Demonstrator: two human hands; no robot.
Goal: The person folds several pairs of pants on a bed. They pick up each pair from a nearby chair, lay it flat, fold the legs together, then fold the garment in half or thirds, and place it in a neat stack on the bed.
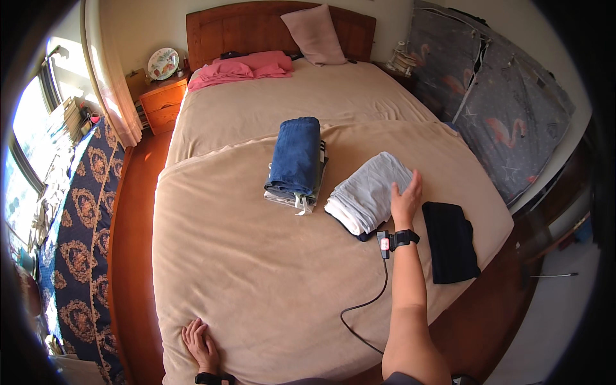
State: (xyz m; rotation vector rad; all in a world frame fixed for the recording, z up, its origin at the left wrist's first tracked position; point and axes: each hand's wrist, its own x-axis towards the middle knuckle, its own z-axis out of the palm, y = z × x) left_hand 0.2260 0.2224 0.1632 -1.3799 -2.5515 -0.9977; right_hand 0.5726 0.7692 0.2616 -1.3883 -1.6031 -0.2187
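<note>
My right hand (405, 198) is at the right side of a stack of folded light grey and white clothes (368, 187), fingers apart, with the thumb by the top layer. Dark fabric shows under that stack. To the right of the hand lies a folded black garment (451, 243), flat on the bed. A second stack (296, 156), topped by folded blue cloth, stands left of the grey one, with white ties hanging from its near end. My left hand (199, 344) rests on the beige bedspread (255, 284) near the bed's front left corner, holding nothing.
A black cable (358, 305) runs from a device at my right wrist. Pink bedding (245, 70) and a pillow (317, 36) are by the wooden headboard (231, 29). A nightstand (165, 106) stands left; a flamingo-patterned grey cover (510, 110) hangs right.
</note>
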